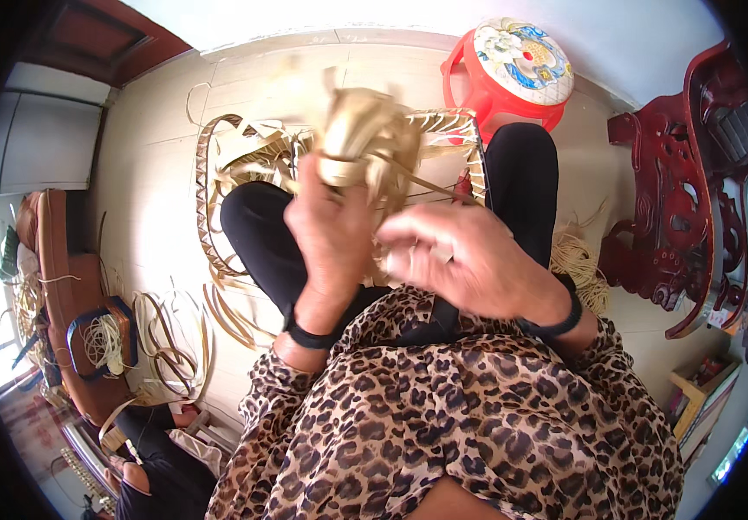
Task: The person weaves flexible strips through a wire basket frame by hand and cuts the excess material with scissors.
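Observation:
My left hand (331, 225) is closed around the lower end of a small woven piece of tan, flat plant strips (365, 139). The piece is held up above my knees, and motion blurs it. Loose strip ends stick out from its top and side. Just to its right is my right hand (474, 260), its fingers bent toward the lower part of the weave. Those fingers are smeared, so whether they grip a strip is unclear. One thin strip slants from the weave toward the right knee, passing above the right hand.
Beyond my knees lies a strip-bound frame (443, 121) with loose strips. A red stool (521, 65) stands at the far right, near a carved dark-red wooden chair (682, 186). Coiled strips (578, 264) lie right; more strips (170, 347) lie left. Another person (162, 464) is at lower left.

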Demonstrator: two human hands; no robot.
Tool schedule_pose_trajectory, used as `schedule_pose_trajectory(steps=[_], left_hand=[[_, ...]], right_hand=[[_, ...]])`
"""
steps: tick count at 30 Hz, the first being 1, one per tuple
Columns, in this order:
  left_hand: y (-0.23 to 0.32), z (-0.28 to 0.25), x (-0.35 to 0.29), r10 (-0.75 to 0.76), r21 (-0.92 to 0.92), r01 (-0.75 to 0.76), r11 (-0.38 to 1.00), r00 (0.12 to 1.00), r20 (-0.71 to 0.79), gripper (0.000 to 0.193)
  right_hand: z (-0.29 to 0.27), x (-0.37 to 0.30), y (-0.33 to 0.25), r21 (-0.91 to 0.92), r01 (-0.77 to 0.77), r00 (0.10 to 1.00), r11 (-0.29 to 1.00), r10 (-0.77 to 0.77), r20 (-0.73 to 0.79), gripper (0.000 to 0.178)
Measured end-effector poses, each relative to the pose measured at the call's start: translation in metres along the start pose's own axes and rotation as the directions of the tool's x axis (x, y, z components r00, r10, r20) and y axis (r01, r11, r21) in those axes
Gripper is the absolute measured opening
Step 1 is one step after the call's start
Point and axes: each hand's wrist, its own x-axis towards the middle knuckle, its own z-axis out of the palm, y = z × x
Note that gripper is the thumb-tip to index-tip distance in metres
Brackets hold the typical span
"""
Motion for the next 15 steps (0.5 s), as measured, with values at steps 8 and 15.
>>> schedule_pose_trajectory(steps=[8, 15], left_hand=[[0.020, 0.025, -0.035, 0.339, -0.230, -0.256, 0.939, 0.800, 0.495, 0.060], [-0.008, 0.009, 0.006, 0.468, -0.146, -0.444, 0.884, 0.848, 0.250, 0.022]], right_hand=[[-0.013, -0.017, 0.033, 0.529, -0.139, 0.864, 0.837, 0.364, -0.349, 0.023], [-0.166, -0.083, 0.024, -0.173, -0.076, 0.476, 0.982, -0.117, -0.871, 0.017]])
